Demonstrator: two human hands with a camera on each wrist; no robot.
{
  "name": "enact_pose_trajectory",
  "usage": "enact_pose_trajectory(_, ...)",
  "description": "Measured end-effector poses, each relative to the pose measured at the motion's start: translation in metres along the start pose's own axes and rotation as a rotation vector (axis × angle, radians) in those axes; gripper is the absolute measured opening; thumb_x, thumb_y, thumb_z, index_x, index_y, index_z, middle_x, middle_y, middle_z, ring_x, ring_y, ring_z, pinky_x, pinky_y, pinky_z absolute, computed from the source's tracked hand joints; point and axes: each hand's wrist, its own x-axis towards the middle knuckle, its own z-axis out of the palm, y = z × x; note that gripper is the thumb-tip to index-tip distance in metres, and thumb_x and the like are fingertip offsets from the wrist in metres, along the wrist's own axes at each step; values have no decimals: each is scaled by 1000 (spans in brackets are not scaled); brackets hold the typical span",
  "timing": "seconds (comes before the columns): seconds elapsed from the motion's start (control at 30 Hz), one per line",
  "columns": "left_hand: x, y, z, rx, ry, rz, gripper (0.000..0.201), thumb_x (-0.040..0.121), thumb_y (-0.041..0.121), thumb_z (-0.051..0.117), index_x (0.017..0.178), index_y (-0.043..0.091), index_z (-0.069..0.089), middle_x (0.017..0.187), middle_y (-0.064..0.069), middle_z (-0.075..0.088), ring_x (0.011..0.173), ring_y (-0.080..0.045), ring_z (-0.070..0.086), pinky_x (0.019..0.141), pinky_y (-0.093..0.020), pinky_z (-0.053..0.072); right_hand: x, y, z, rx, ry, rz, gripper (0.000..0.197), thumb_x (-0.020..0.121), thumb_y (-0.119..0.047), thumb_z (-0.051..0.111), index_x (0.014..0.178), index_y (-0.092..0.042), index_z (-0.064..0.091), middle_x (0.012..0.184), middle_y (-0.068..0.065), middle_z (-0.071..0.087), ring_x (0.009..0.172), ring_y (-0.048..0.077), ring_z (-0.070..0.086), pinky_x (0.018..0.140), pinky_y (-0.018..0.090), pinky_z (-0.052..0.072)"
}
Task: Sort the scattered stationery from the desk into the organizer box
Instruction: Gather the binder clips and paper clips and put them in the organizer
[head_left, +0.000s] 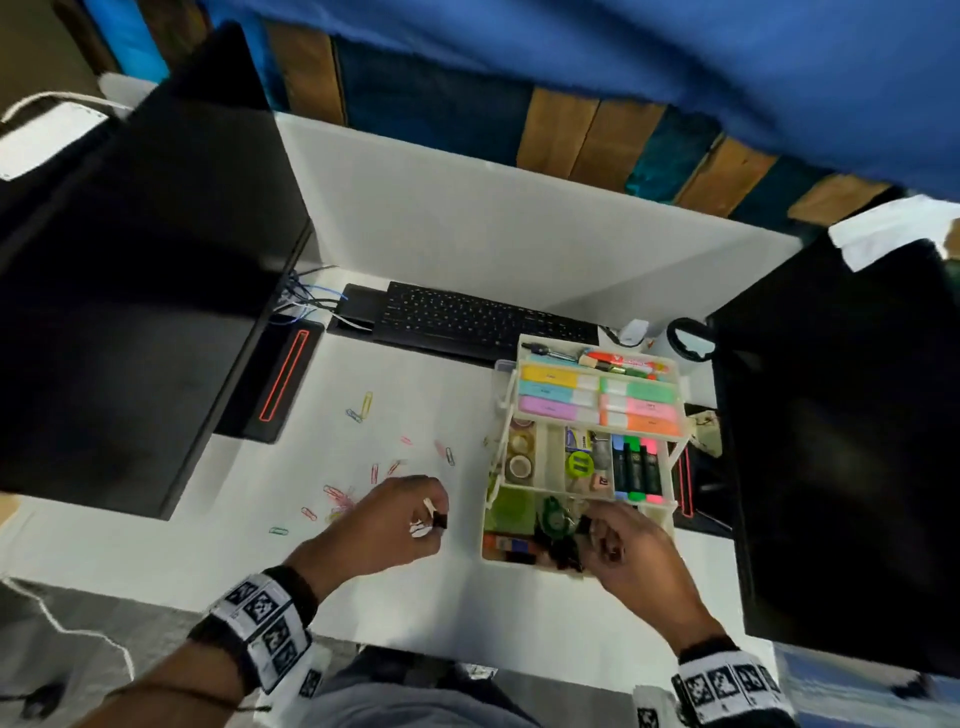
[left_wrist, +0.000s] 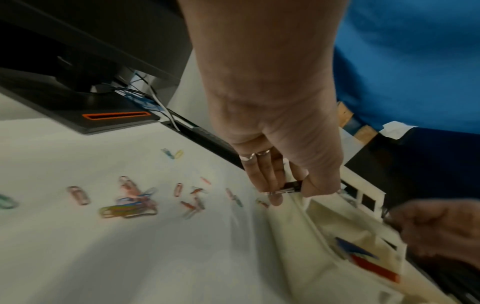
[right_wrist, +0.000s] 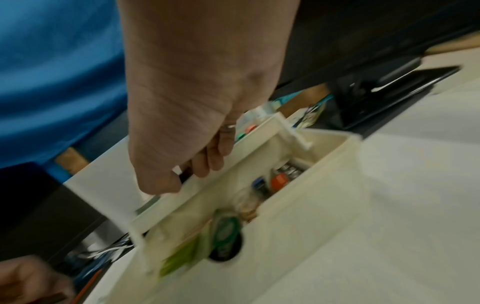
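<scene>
The cream tiered organizer box (head_left: 485, 540) stands open at the right of the white desk, its trays holding highlighters, tape rolls and markers. My left hand (head_left: 431, 514) hovers just left of it and pinches a black binder clip (head_left: 440, 520) by its silver handles, which the left wrist view shows at the box's edge (left_wrist: 292, 187). My right hand (head_left: 597, 535) is curled over the bottom tray, thumb and fingers around a dark binder clip (head_left: 584, 525); the right wrist view is blurred. Coloured paper clips (head_left: 337, 501) lie scattered on the desk left of my left hand (left_wrist: 288, 191).
A black keyboard (head_left: 483, 322) lies behind the box. Dark monitors stand at the left (head_left: 130, 291) and right (head_left: 841, 441), the left one on a base with a red-edged slot (head_left: 280, 384). Cables (head_left: 306, 301) run behind the base. The desk's front edge is near my wrists.
</scene>
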Motion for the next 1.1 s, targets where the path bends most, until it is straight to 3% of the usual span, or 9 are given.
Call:
enact_pose_trajectory(0.17, 23, 46, 21, 8, -64, 64, 15, 84, 26, 74, 95, 29, 65, 84, 11, 69, 78, -12, 68, 68, -29, 56, -19, 43, 2, 11, -117, 141, 30, 85, -36, 75, 113, -42, 68, 96, -18, 72, 81, 3, 67, 70, 17, 51)
enact_pose_trajectory(0.3, 42, 73, 49, 88, -135, 104, 16, 87, 29, 75, 100, 30, 65, 87, 15, 63, 82, -8, 64, 70, -28, 54, -24, 54, 15, 85, -154, 141, 18, 85, -33, 71, 103, -32, 68, 86, -11, 71, 77, 5, 65, 71, 29, 56)
enact_pose_trajectory(0.4, 57, 89, 76, 150, -202, 113, 21, 90, 30, 74, 108, 26, 65, 90, 17, 61, 81, -4, 61, 68, -20, 49, -26, 55, 21, 118, -158, 119, 10, 87, -31, 70, 90, -24, 64, 72, -6, 62, 70, 11, 59, 62, 28, 50)
enact_pose_trajectory(0.5, 70, 100, 101, 203, -217, 106, 19, 89, 26, 73, 107, 22, 66, 92, 11, 65, 76, -7, 61, 67, -25, 51, -26, 57, 22, 117, -140, 108, 20, 87, -32, 69, 76, -29, 52, 65, -8, 55, 64, 11, 55, 57, 22, 41)
enact_pose_trajectory(0.6, 82, 105, 122, 260, -190, 54, 21, 87, 22, 73, 107, 20, 67, 93, 6, 69, 76, -13, 63, 66, -26, 48, -28, 63, 23, 111, -111, 96, 33, 84, -31, 70, 68, -34, 41, 63, -9, 51, 62, 10, 50, 58, 23, 37)
enact_pose_trajectory(0.7, 88, 103, 137, 346, -188, -9, 27, 87, 25, 72, 113, 23, 66, 102, -1, 73, 87, -22, 68, 69, -25, 46, -28, 67, 20, 116, -135, 104, 17, 84, -34, 70, 75, -28, 57, 74, -10, 60, 72, 8, 58, 65, 25, 45)
enact_pose_trajectory(0.8, 87, 101, 139, 359, -226, -19, 30, 90, 26, 70, 120, 22, 65, 108, -3, 73, 91, -23, 69, 71, -24, 45, -27, 71, 19, 140, -164, 92, 12, 85, -37, 70, 83, -27, 62, 84, -11, 63, 80, 7, 61, 71, 26, 51)
enact_pose_trajectory(0.97, 74, 94, 121, 327, -277, 93, 32, 95, 28, 67, 126, 23, 64, 109, 2, 67, 88, -11, 58, 72, -26, 44, -26, 64, 15, 180, -116, 48, 21, 86, -28, 74, 77, -33, 55, 74, -16, 52, 71, 3, 53, 63, 21, 41)
enact_pose_trajectory(1.1, 55, 75, 89, 257, -174, 87, 29, 97, 33, 66, 124, 24, 66, 114, 8, 64, 100, -7, 59, 84, -23, 50, -12, 32, 11, 201, -116, 5, 29, 85, -24, 74, 69, -31, 50, 70, -11, 52, 68, 8, 53, 62, 30, 46)
